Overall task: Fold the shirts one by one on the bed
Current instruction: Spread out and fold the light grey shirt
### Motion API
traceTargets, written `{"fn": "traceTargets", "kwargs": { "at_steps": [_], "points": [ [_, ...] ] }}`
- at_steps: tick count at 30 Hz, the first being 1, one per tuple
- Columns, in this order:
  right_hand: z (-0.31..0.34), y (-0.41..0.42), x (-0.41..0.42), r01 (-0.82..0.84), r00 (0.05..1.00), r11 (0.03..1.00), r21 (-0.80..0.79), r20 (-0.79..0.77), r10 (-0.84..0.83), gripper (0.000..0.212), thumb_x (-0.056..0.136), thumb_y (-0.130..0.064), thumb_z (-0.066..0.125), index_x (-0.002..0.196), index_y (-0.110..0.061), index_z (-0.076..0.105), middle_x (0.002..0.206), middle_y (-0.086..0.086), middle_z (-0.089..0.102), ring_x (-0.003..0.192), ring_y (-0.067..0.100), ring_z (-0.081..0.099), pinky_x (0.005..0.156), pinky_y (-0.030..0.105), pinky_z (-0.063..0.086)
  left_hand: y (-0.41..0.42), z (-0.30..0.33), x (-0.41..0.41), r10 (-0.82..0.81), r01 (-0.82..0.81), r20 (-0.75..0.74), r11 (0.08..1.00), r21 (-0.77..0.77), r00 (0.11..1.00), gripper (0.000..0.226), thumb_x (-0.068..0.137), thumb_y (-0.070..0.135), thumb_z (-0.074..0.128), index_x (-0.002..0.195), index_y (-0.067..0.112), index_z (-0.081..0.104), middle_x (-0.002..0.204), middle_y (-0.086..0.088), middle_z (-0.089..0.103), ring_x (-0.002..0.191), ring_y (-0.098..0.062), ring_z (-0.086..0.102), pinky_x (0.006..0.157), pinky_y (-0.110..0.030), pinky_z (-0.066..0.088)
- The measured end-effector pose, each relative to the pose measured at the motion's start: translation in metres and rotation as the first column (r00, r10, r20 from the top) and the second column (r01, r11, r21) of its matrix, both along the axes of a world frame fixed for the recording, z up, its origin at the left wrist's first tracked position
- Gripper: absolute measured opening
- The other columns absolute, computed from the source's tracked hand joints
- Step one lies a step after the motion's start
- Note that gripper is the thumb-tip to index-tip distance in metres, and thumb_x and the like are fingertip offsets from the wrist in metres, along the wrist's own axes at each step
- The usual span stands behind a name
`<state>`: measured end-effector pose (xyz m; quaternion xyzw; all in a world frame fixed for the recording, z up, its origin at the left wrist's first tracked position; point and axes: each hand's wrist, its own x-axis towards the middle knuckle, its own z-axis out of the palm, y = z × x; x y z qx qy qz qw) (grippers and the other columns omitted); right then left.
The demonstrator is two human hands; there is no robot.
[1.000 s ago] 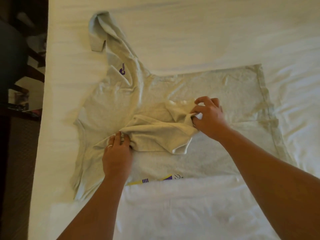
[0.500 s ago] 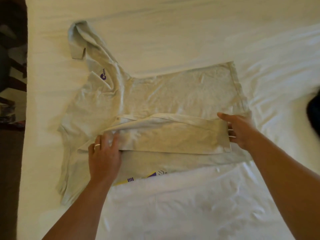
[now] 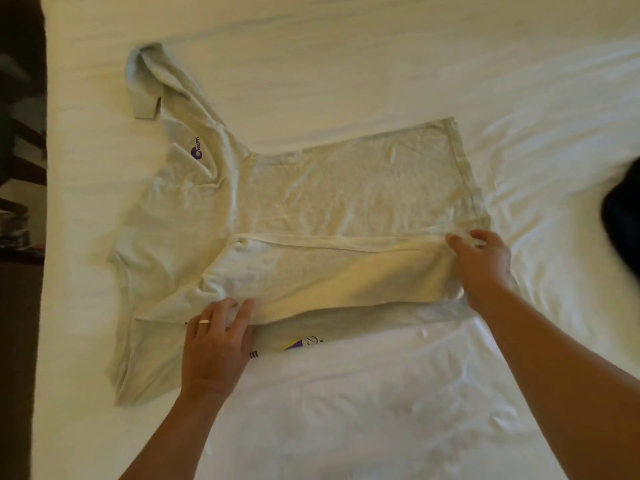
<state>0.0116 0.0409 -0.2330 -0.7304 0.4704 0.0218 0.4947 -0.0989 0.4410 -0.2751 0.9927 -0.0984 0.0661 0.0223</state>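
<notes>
- A pale grey shirt [image 3: 346, 188] lies spread on the white bed [image 3: 381, 64], collar end toward the left edge of the mattress, hem toward the right.
- The near side of the shirt is folded over the body as a long flat panel [image 3: 329, 275]. A second ago this same cloth was a bunched lump in the middle; half a second ago it was already drawn out lengthwise, and it now lies smoother and reaches almost to the hem.
- The left hand [image 3: 214, 351] presses flat on the panel's left end, fingers straight and a little spread, a ring [image 3: 205, 321] on one finger. It has kept this place over the last second, only flattening from a bunched grip.
- The right hand [image 3: 485, 261] is at the panel's right end by the hem, fingers bent down onto the cloth edge; whether it pinches the fabric or just pushes on it I cannot tell. A second ago it gripped the lump near the shirt's centre, so it has travelled right along the shirt.
- The far sleeve [image 3: 156, 81] is unfolded, pointing up toward the far left, with a purple logo [image 3: 197, 152] just below it.
- A yellow and purple print [image 3: 294, 344] peeks from under the folded panel at the near edge.
- A dark object [image 3: 621, 233], blurred, sits at the right border of the view; it was not visible a second ago.
</notes>
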Motion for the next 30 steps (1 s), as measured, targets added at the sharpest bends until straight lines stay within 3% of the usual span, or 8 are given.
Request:
{"fn": "traceTargets", "kwargs": {
  "at_steps": [4, 8, 10, 12, 14, 21, 27, 30],
  "points": [
    [-0.002, -0.001, -0.004, -0.074, 0.989, 0.997, -0.022, -0.13, 0.07, 0.026, 0.088, -0.017, 0.068, 0.11, -0.003, 0.068, 0.108, 0.021, 0.07, 0.102, 0.038, 0.065, 0.078, 0.044, 0.056, -0.005, -0.005, 0.006, -0.034, 0.036, -0.062, 0.999, 0.022, 0.997, 0.039, 0.095, 0.023, 0.05, 0.128, 0.013, 0.068, 0.138, -0.017, 0.057, 0.126, -0.042, 0.053, 0.1, -0.054, 0.043],
    [0.0, -0.005, -0.001, -0.058, 0.998, 0.998, -0.025, 0.011, 0.058, 0.023, 0.094, -0.018, 0.06, 0.117, -0.02, 0.06, 0.104, 0.004, 0.066, 0.096, 0.024, 0.063, 0.072, 0.028, 0.047, -0.01, -0.004, 0.004, -0.08, 0.076, -0.027, 0.988, -0.136, 0.996, 0.039, 0.095, 0.017, 0.045, 0.12, 0.007, 0.073, 0.127, -0.015, 0.066, 0.108, -0.038, 0.067, 0.084, -0.049, 0.056],
    [0.0, -0.008, -0.002, -0.031, 0.999, 1.0, -0.006, -0.03, 0.031, 0.025, 0.092, -0.023, 0.065, 0.117, -0.018, 0.062, 0.106, 0.005, 0.066, 0.095, 0.024, 0.063, 0.074, 0.03, 0.049, -0.011, -0.004, -0.003, -0.103, 0.1, -0.022, 0.988, -0.122, 0.994, 0.038, 0.095, 0.018, 0.046, 0.119, 0.007, 0.073, 0.125, -0.014, 0.067, 0.102, -0.038, 0.069, 0.077, -0.046, 0.056],
    [-0.002, -0.011, -0.005, -0.066, 0.987, 0.998, 0.015, -0.144, 0.067, 0.016, 0.088, -0.024, 0.07, 0.098, -0.011, 0.069, 0.101, 0.016, 0.07, 0.096, 0.033, 0.066, 0.08, 0.042, 0.057, -0.01, -0.006, -0.006, -0.085, 0.082, -0.027, 0.993, -0.088, 0.996, 0.037, 0.096, 0.021, 0.047, 0.119, 0.008, 0.074, 0.128, -0.016, 0.066, 0.107, -0.04, 0.067, 0.081, -0.048, 0.054],
    [-0.003, -0.013, -0.005, -0.124, 0.973, 0.992, 0.012, -0.197, 0.124, 0.02, 0.089, -0.021, 0.068, 0.099, -0.003, 0.07, 0.1, 0.02, 0.069, 0.094, 0.037, 0.065, 0.084, 0.05, 0.056, -0.013, -0.009, -0.002, -0.069, 0.067, -0.029, 0.995, -0.073, 0.997, 0.037, 0.097, 0.023, 0.047, 0.119, 0.009, 0.074, 0.132, -0.018, 0.064, 0.115, -0.041, 0.063, 0.086, -0.051, 0.053],
    [-0.005, -0.027, 0.001, -0.305, 0.95, 0.944, -0.122, -0.105, 0.294, 0.028, 0.1, -0.026, 0.059, 0.125, -0.013, 0.059, 0.108, 0.003, 0.057, 0.094, 0.022, 0.054, 0.082, 0.032, 0.041, -0.016, -0.005, -0.021, -0.086, 0.087, 0.015, 0.992, -0.09, 0.996, 0.036, 0.101, 0.024, 0.049, 0.12, 0.007, 0.074, 0.118, -0.017, 0.067, 0.097, -0.039, 0.066, 0.077, -0.047, 0.055],
    [-0.01, -0.039, -0.006, -0.431, 0.899, 0.883, -0.184, -0.166, 0.404, 0.018, 0.1, -0.034, 0.057, 0.103, -0.016, 0.057, 0.098, 0.003, 0.057, 0.081, 0.017, 0.05, 0.065, 0.028, 0.037, -0.031, 0.003, -0.022, -0.024, 0.024, 0.0, 0.995, -0.095, 1.0, 0.047, 0.098, 0.042, 0.052, 0.116, 0.005, 0.073, 0.118, -0.014, 0.067, 0.099, -0.038, 0.065, 0.083, -0.048, 0.049],
    [-0.012, -0.045, -0.008, -0.407, 0.913, 0.888, -0.215, -0.128, 0.388, 0.019, 0.1, -0.037, 0.057, 0.102, -0.018, 0.06, 0.099, 0.002, 0.059, 0.085, 0.018, 0.052, 0.068, 0.028, 0.039, -0.041, 0.006, -0.003, 0.007, -0.005, 0.02, 0.995, -0.095, 1.0, 0.049, 0.098, 0.043, 0.051, 0.123, 0.005, 0.07, 0.126, -0.014, 0.066, 0.109, -0.038, 0.063, 0.089, -0.049, 0.046]
  ]
}}
